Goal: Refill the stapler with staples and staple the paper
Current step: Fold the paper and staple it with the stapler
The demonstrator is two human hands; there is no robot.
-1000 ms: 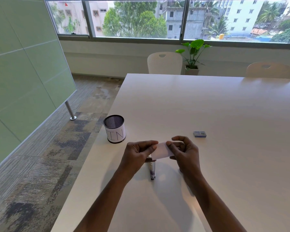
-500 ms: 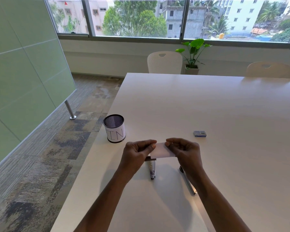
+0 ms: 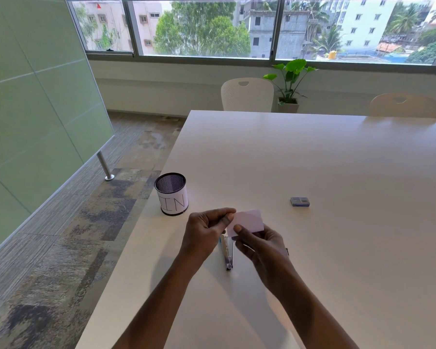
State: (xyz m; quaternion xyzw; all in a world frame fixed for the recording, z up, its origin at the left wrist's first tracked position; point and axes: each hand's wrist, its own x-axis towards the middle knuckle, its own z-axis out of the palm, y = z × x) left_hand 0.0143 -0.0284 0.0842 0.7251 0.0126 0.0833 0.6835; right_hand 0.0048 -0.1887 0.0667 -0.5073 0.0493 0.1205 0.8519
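A small white folded paper [image 3: 249,221] is held just above the table by both hands. My left hand [image 3: 205,233] pinches its left edge between thumb and fingers. My right hand [image 3: 259,248] grips its lower edge from below, thumb on the front. Under the paper a metal stapler [image 3: 227,253] lies on the white table [image 3: 312,159], pointing towards me, partly hidden by my hands. A small blue staple box [image 3: 299,201] rests on the table to the right, apart from my hands.
A black mesh cup [image 3: 171,193] with a white label stands near the table's left edge. Two white chairs [image 3: 247,94] and a potted plant [image 3: 289,84] stand at the far side. The table's left edge drops to carpeted floor.
My right hand has dropped from the paper's right end to under its lower edge, so more of the paper shows. The left hand keeps its pinch.
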